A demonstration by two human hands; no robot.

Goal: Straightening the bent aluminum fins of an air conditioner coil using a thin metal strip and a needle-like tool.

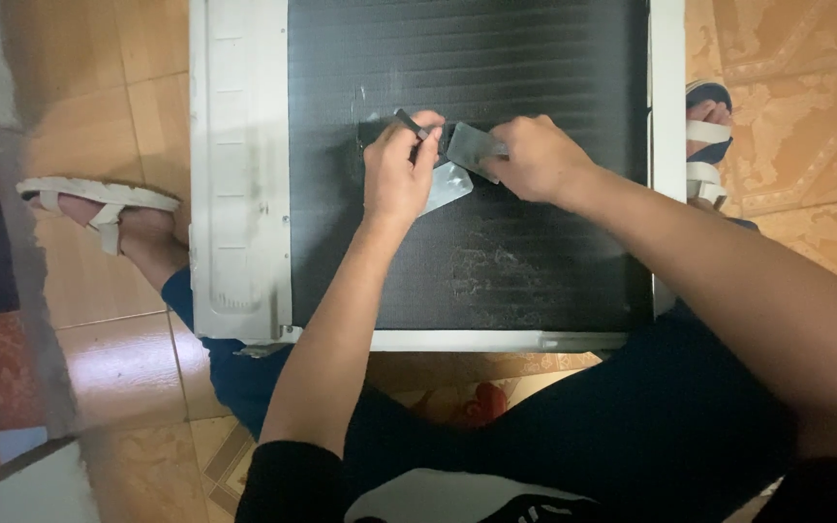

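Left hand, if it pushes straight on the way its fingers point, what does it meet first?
Likely more of the black finned coil panel beyond the left hand, then the unit's top edge; depth unclear.

A tiled floor (118, 339) of orange-brown tone is seen, on which a white-framed unit (239, 194) with a dark finned face is laid flat. Two sandalled feet (118, 218) are planted on the tiles beside the unit's left and right edges.

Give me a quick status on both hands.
Left hand pinching a thin grey tool. Right hand gripping a grey metal piece. Both over the dark finned coil. Nothing blocking.
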